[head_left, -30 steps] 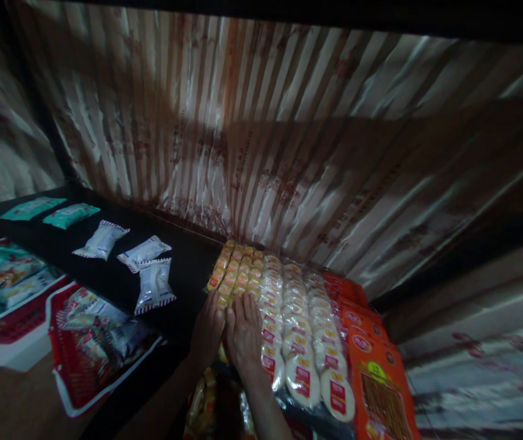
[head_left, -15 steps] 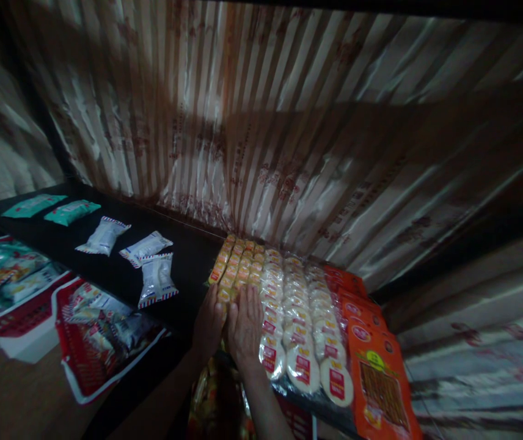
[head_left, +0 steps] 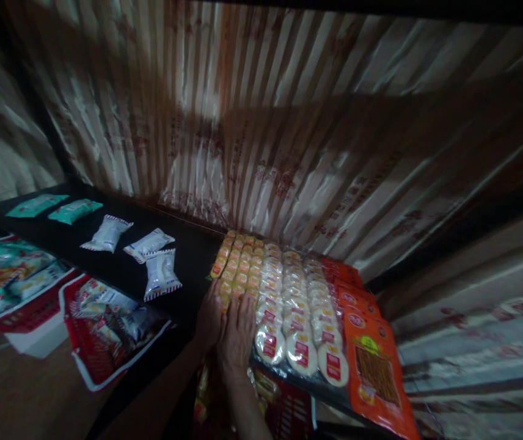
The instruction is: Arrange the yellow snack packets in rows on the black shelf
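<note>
My left hand [head_left: 209,318] and my right hand [head_left: 237,333] lie side by side, fingers stretched flat, on the near end of rows of small yellow snack packets [head_left: 235,269] on a dark shelf [head_left: 192,260]. Right of them run rows of round white packets with red labels [head_left: 296,305]. Flat orange packets [head_left: 371,360] line the right side. Neither hand grips anything that I can see.
Three white wrapped packets [head_left: 149,260] and two teal packets [head_left: 55,208] lie further left on the shelf. Red baskets of mixed snacks [head_left: 110,324] stand below at the left. A striped foil-like wall [head_left: 266,122] backs the shelf.
Both hands have slid a little back toward me along the yellow packets. The view has shifted slightly, so the shelf goods sit higher in the picture.
</note>
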The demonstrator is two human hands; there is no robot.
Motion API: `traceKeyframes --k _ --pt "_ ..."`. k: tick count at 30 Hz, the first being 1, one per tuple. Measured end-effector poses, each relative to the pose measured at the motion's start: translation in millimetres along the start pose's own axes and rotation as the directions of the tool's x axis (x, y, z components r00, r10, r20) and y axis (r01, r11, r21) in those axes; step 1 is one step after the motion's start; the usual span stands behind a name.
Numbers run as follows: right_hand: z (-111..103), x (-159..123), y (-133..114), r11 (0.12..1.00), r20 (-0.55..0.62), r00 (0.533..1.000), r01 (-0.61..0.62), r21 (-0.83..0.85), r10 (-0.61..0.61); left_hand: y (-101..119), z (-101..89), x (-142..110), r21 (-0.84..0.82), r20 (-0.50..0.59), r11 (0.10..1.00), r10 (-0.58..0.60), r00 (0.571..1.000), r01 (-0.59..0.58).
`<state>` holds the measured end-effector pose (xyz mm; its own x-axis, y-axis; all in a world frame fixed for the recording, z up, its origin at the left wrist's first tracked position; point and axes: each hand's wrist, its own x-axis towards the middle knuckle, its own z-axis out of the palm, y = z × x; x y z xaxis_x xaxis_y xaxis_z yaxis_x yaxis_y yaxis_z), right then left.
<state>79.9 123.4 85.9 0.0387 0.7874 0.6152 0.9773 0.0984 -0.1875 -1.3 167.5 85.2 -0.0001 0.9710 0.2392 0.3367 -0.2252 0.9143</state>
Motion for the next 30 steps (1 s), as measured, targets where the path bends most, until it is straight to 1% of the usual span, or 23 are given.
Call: traceKeyframes --k 2,4,10,18,22,27,30 --pt "1 1 1 1.0 -0.025 1.0 0.012 -0.004 -0.013 -3 2.2 -1 0.036 0.022 0.998 0.055 0.998 -0.055" --pt "0 1 3 1.0 -0.025 0.999 0.022 0.0 -0.022 -5 3.7 -2 0.061 0.031 0.994 0.084 0.996 -0.086" --pt "2 0 5 0.999 -0.013 0.999 0.032 0.01 -0.032 -8 5.2 -4 0.097 0.048 0.991 0.09 0.995 -0.095" --pt "4 0 5 1.0 -0.028 0.999 0.017 0.012 -0.017 -18 12.1 -5 0.133 0.008 0.985 0.109 0.994 -0.109" --pt "5 0 4 1.0 -0.036 0.999 0.024 0.008 -0.024 -22 17.4 -4 0.161 -0.009 0.982 0.101 0.995 -0.098" --pt "6 1 5 0.999 -0.032 0.999 0.024 0.034 -0.023 -16 15.1 -5 0.161 -0.04 0.982 0.109 0.993 -0.101" --pt "5 0 5 0.999 -0.052 0.998 0.026 0.031 -0.024 -11 11.2 -5 0.186 -0.069 0.975 0.139 0.988 -0.124"
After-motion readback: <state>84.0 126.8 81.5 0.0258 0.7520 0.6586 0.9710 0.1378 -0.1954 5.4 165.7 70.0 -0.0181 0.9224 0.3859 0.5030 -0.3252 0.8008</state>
